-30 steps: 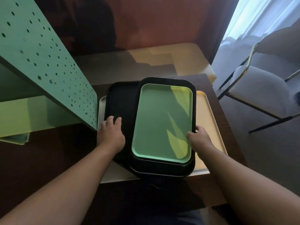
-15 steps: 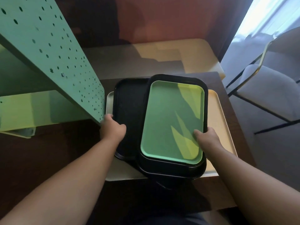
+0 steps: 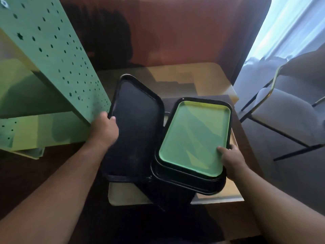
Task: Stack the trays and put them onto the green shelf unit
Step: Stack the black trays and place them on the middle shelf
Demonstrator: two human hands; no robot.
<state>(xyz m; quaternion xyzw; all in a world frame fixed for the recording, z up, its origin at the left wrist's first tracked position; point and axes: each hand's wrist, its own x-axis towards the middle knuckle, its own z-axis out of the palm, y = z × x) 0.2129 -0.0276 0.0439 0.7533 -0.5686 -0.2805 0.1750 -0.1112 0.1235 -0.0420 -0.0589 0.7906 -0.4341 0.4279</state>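
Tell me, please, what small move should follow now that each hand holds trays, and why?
Probably bring the lone black tray, raised in the left hand, under the stack with the green tray that the right hand steadies; the trays are still apart.

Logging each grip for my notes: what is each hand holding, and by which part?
Left hand holds the black tray by its left rim. Right hand holds the stack with the green tray by its near right corner.
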